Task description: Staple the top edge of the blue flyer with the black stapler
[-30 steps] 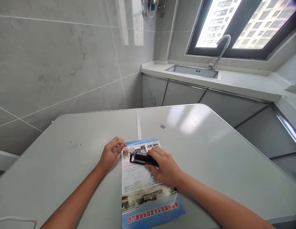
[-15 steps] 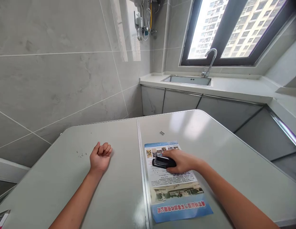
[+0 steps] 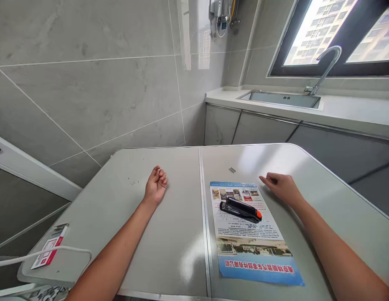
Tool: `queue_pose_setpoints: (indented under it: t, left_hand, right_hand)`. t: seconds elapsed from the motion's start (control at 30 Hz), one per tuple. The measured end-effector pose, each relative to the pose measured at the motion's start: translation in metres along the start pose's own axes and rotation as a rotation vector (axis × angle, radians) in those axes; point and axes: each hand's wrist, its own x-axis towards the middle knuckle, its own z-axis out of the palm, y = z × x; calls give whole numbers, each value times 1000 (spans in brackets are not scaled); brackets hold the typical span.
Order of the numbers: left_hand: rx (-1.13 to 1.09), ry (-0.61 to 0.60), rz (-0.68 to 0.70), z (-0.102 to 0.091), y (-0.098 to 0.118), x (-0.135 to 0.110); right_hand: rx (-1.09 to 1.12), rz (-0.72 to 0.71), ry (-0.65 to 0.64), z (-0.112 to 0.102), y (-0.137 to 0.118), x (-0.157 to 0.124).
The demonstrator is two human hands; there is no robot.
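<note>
A black stapler (image 3: 240, 210) with an orange end lies across a printed leaflet (image 3: 255, 262) on the table, touched by neither hand. My right hand (image 3: 283, 187) rests to the right of the leaflet's top edge, fingers curled in and the forefinger side pointing left; nothing shows in it. On the left half of the table my left hand (image 3: 156, 185) lies palm up, its fingers loosely curled with nothing visible in them. Two small strips of staples (image 3: 232, 170) lie beyond the leaflet. Several loose staples (image 3: 133, 182) are scattered left of my left hand.
The pale folding table (image 3: 172, 251) has a seam down its middle. At its left corner lie a red and white packet (image 3: 50, 251) and a white cable (image 3: 61, 248). Behind stand a counter with a sink (image 3: 282, 98) and a tap (image 3: 327, 67).
My right hand has let go of the stapler and moved right, off the leaflet. The stapler stays on the leaflet. My left hand's fingers have loosened slightly. The view has swung left.
</note>
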Motion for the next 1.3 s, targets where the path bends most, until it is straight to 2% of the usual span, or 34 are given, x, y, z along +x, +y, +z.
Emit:
queue_pose_setpoints:
  t: [0.07,0.13,0.23,0.33,0.47,0.87,1.13,1.23,1.3]
  left_hand:
    - [-13,13,-37,-1,0,-1]
    - [-32,4,-83,-1,1,-2]
    - [-54,-36,-109,-1,2,-4]
    - [-56,-38,-113,0,2,-6]
    - [-53,-25,-124,2,3,-8]
    - [-69,-102,-126,-1,2,-7]
    - [-20,-81,-123,1,1,-9]
    - [-18,-74,-127,1,1,-8]
    - [-11,-71,-130,0,0,-8]
  right_hand:
    - [-41,60,1,3,13,3]
    - [-92,97,-59,7,18,4]
    - [-205,112,-117,12,17,5]
    - [-246,93,-117,13,14,5]
    - [-221,70,-111,12,13,4]
    - [-247,66,-122,12,13,3]
    - [-196,34,-127,14,25,3]
    - [-120,-35,-146,9,18,1]
    - [-26,-79,-217,3,5,-2]
